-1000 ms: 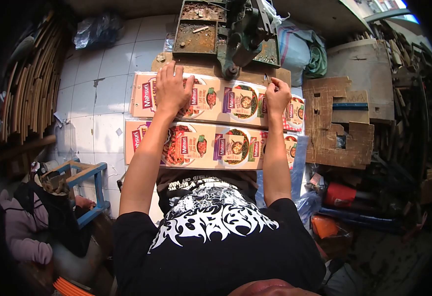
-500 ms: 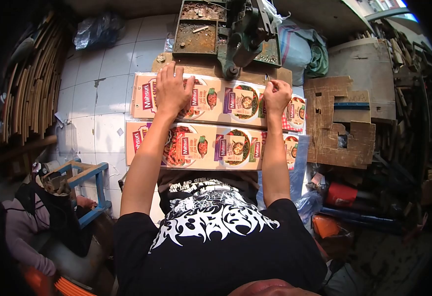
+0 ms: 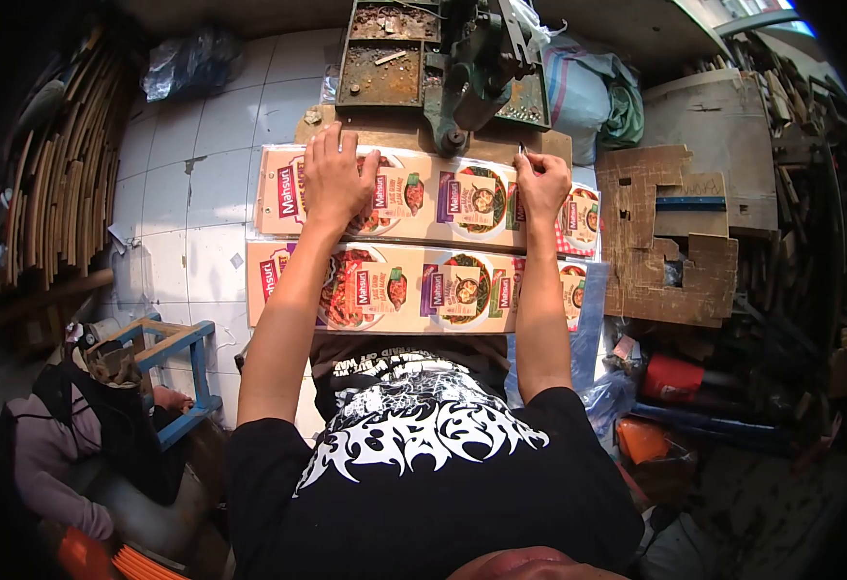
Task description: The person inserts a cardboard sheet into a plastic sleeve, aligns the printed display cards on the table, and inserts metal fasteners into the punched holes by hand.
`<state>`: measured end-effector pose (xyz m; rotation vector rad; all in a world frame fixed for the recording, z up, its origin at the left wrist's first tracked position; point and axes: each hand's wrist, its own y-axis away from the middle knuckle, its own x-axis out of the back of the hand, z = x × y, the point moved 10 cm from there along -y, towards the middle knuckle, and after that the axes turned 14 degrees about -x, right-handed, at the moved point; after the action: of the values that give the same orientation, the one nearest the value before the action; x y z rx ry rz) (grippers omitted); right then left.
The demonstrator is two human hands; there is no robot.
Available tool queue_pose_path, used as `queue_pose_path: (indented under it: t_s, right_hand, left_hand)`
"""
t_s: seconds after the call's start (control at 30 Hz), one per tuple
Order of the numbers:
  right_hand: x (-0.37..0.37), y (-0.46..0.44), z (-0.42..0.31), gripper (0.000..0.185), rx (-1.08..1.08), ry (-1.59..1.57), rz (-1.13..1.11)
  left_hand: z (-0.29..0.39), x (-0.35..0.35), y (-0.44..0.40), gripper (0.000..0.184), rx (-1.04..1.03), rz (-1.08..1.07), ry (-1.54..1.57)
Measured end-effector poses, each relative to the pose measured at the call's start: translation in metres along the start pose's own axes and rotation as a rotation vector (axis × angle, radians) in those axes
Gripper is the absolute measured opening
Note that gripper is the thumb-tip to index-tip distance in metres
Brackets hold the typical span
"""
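Note:
Two long printed cardboard strips lie one above the other in front of me, the upper strip (image 3: 274, 198) and the lower strip (image 3: 406, 314). Flat on the left part of the upper one rests my left hand (image 3: 338, 184), fingers spread and pointing at its far edge. My right hand (image 3: 543, 186) is closed in a pinch at the far right edge of that strip, around a small thin dark-tipped object (image 3: 521, 149). What exactly this object is cannot be made out. Between the hands, a green machine (image 3: 454, 140) reaches down to the strip's far edge.
A rusty compartment tray (image 3: 380, 72) flanks the machine. Cut brown cardboard (image 3: 636, 280) lies at right, a white sack (image 3: 576, 92) behind it. Cardboard pieces (image 3: 66, 184) stand at far left. Near a blue stool frame (image 3: 196, 362) at lower left is another person's sleeve (image 3: 42, 464).
The thin object at my right fingertips now stands more upright, and the fingers have shifted slightly. My left hand stays in place. An orange item has come into view at lower left.

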<state>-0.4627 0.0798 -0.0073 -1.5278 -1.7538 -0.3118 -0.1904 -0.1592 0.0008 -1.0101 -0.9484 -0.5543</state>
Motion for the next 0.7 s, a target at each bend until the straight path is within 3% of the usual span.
queue_pose_path:
  t_s: [0.7]
  right_hand:
    - [-0.0001,0.0027,0.0054,0.024,-0.108,0.023,0.008]
  left_hand:
    - [0.0017,0.0025,-0.0001,0.039,-0.013,0.017,-0.003]
